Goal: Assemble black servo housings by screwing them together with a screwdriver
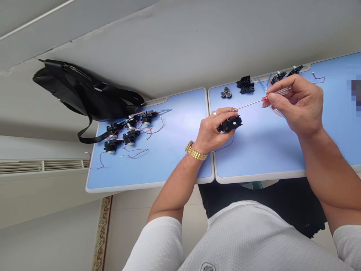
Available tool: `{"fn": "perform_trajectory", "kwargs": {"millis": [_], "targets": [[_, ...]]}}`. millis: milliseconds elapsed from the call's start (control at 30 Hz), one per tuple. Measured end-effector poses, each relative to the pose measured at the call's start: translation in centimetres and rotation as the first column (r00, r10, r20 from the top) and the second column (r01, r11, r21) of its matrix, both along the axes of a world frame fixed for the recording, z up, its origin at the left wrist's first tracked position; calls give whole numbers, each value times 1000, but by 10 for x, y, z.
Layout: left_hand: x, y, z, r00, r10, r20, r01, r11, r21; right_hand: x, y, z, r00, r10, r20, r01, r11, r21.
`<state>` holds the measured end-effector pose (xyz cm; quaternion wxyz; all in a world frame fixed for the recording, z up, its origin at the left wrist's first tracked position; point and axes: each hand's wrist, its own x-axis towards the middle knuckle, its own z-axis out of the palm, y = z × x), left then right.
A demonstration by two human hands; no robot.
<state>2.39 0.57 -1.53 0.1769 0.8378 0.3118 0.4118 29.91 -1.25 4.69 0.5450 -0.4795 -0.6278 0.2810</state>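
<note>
My left hand (214,130) is closed around a small black plastic assembly (230,124) with a white nub on its face, held over the right-hand table. A thin red-and-black wire trails below that hand. In my right hand (300,103) is a screwdriver (251,104) with a clear and red handle, gripped between thumb and fingers. Its shaft slants down to the left, and the tip is at the left fingertips, by the assembly's upper edge. Whether the tip touches a screw cannot be made out.
Several black assemblies with wires (130,138) lie on the left table, near a black bag (81,94). Small round wheels (226,93), black housing parts (245,85) and more black units (295,70) sit along the right table's back edge. A loose wire (319,79) lies farther right.
</note>
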Motion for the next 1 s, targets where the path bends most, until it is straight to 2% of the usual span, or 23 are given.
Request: {"fn": "perform_trajectory", "kwargs": {"millis": [267, 567, 833, 1000], "targets": [[1, -2, 2, 998, -24, -53, 25, 1000, 18, 0, 2, -1, 1000, 5, 14, -5, 1000, 30], [-1, -2, 1, 997, -21, -74, 21, 1000, -12, 3, 0, -4, 989, -35, 142, 40, 999, -36], [1, -3, 0, 998, -28, -53, 30, 999, 25, 1, 0, -2, 989, -25, 146, 28, 999, -19], [-1, -3, -2, 996, -19, -92, 20, 1000, 7, 4, 2, -3, 994, -14, 112, 19, 999, -43]]}}
